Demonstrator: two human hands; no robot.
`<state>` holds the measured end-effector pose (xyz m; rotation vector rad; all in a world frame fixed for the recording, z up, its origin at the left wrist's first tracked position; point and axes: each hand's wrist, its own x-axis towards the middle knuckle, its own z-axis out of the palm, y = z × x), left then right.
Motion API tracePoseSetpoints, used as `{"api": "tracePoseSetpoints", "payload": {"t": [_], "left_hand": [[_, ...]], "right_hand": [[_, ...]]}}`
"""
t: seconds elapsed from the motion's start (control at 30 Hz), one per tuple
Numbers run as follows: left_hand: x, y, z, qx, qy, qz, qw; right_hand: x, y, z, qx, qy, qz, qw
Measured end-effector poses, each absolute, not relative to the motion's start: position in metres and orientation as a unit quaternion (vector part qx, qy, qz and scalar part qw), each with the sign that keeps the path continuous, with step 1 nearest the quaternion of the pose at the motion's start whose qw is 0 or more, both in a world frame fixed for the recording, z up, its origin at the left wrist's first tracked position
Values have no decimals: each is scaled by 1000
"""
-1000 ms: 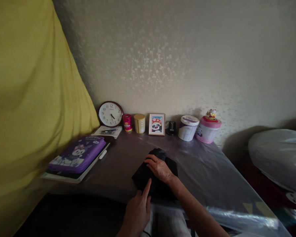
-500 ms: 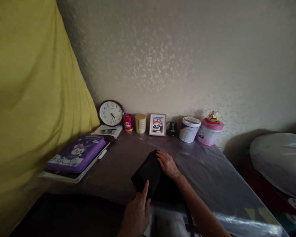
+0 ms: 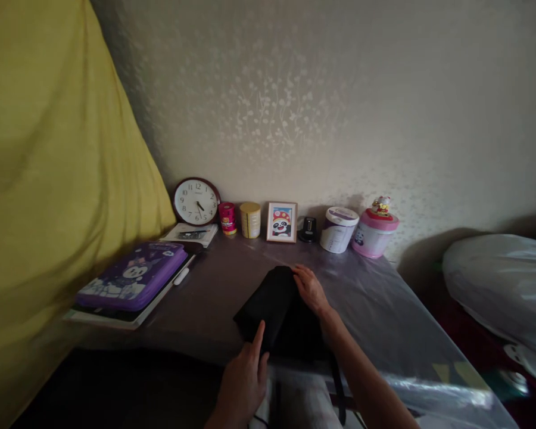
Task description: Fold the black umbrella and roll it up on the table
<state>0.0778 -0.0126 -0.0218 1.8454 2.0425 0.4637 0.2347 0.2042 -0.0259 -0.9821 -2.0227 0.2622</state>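
A folded piece of black cloth (image 3: 268, 304), its exact kind unclear, lies near the front edge of the table, with a dark strap (image 3: 337, 387) hanging from its right side. At its lower left, my left hand (image 3: 245, 372) touches it with the index finger stretched out and the thumb apart; the other fingers are mostly hidden. On the upper right edge of the cloth rests my right hand (image 3: 311, 291), fingers extended and lying along the fold. The undersides of both hands are out of sight.
A plastic-covered table (image 3: 366, 322) meets the wall. Along the back stand a clock (image 3: 196, 201), a pink can (image 3: 227, 218), a yellow can (image 3: 251, 220), a framed panda picture (image 3: 281, 222) and two tubs (image 3: 338, 231). A purple case (image 3: 134, 277) lies at left, beside a yellow curtain (image 3: 71, 179).
My right hand has slid slightly right, from the top of the cloth to its upper right edge. The left hand keeps its pose on the cloth. The whole view has shifted slightly.
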Motion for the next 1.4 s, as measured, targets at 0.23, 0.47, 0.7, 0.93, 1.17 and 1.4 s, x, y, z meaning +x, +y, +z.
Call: {"api": "tracePoseSetpoints", "payload": {"t": [0.23,0.47,0.7,0.93,1.17,1.4], "left_hand": [[77,-13,-20,652,718,166,176],[78,-12,-20,647,724,159,175],[76,-13,-21,651,723,162,165],[77,-13,-24,652,723,167,154],[76,-13,-24,654,723,165,149],[76,-12,-22,646,726,169,167]], "right_hand": [[304,186,-30,-474,-753,137,434],[316,151,-37,-528,-683,318,391],[306,131,-35,-471,-557,532,430],[299,124,-24,-440,-558,552,436],[295,113,-7,-417,-562,579,419],[300,122,-20,-449,-630,494,396]]}}
